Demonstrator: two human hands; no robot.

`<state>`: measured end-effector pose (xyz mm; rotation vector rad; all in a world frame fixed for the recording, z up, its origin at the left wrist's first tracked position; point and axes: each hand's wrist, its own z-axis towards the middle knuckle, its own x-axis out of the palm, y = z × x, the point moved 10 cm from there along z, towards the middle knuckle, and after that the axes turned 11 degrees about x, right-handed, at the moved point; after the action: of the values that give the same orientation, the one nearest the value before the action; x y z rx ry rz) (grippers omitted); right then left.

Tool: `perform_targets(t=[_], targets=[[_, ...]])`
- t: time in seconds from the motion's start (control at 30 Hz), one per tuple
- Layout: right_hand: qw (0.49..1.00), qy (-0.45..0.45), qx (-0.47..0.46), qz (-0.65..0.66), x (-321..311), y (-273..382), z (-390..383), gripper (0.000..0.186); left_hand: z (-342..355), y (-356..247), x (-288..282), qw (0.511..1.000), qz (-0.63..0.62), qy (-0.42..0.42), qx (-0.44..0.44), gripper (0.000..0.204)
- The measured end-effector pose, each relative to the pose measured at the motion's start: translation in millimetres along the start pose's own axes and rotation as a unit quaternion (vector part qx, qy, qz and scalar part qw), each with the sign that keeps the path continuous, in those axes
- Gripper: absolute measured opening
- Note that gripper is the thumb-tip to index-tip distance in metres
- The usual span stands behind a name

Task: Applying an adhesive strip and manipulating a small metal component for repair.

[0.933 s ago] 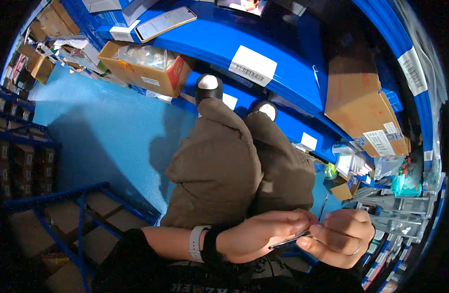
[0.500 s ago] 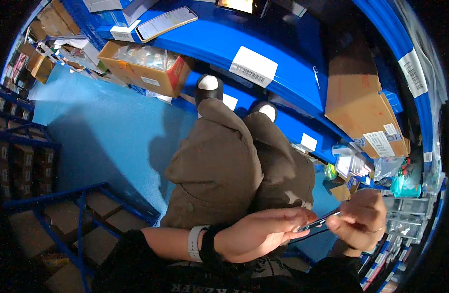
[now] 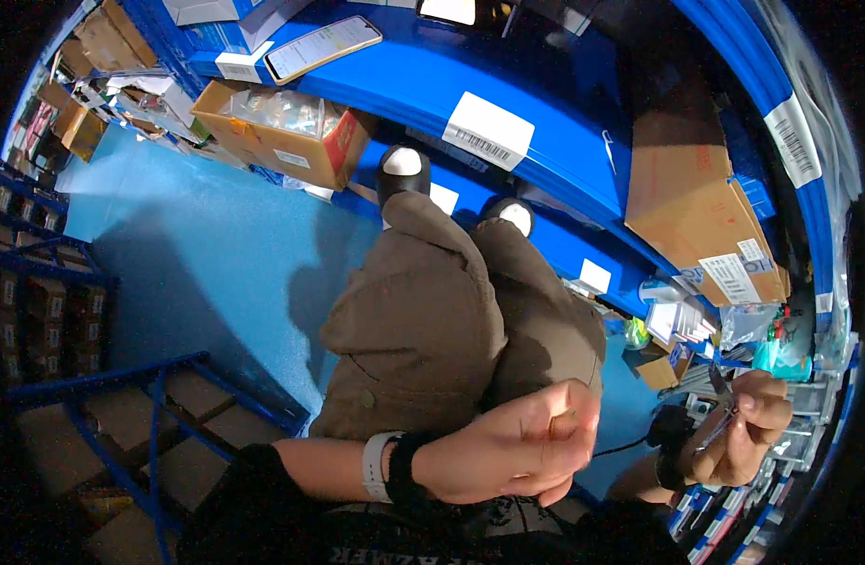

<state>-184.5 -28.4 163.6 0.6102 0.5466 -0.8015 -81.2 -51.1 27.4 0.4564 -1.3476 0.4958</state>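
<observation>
My left hand (image 3: 522, 443) is closed, its fingers curled in front of my lap. Whatever it may hold is hidden in the fingers. To the right, my right hand (image 3: 748, 428) pinches a slim tool with a dark, pointed metal blade (image 3: 720, 384). A thin, shiny part of it slants down beside the fingers; its exact kind is hard to make out. The two hands are apart. A white watch band (image 3: 376, 468) and a black cuff circle my left wrist.
A blue shelf (image 3: 395, 61) crosses in front, bearing a phone (image 3: 322, 49). Cardboard boxes stand at left (image 3: 277, 135) and right (image 3: 687, 202). A blue frame (image 3: 160, 443) with boxes is at lower left. A thin black cable (image 3: 621, 447) runs between my hands.
My hands have moved apart. The right hand has gone right with the slim tool, which both hands touched before. My left fingers have curled closed.
</observation>
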Motion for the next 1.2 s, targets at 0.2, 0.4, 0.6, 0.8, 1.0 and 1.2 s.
perform_targets(t=[0.2, 0.4, 0.6, 0.8, 1.0, 1.2], targets=[[0.998, -0.05, 0.016, -0.016, 6, 5, 3, 0.034, 0, -9, -7, 0.996, 0.046, 0.019, 0.081, 0.031], [0.997, -0.033, 0.04, 0.061, 3, 0, -1, 0.034, -2, 9, 14, 0.987, -0.056, 0.142, 0.042, 0.032], [0.993, -0.076, 0.055, 0.076, 29, -6, 3, 0.021, -1, 5, -13, 0.997, -0.064, -0.037, -0.012, 0.025], [0.983, -0.079, 0.114, 0.121, 46, -13, 5, 0.012, 0, 5, -13, 0.995, -0.072, -0.054, -0.036, 0.022], [0.991, -0.026, 0.07, 0.114, 56, -8, 6, 0.019, -3, 6, -10, 0.995, -0.097, -0.018, -0.026, 0.02], [0.99, -0.005, 0.061, 0.13, 62, -4, 8, 0.02, -3, 6, -5, 0.992, -0.12, -0.007, -0.041, 0.02]])
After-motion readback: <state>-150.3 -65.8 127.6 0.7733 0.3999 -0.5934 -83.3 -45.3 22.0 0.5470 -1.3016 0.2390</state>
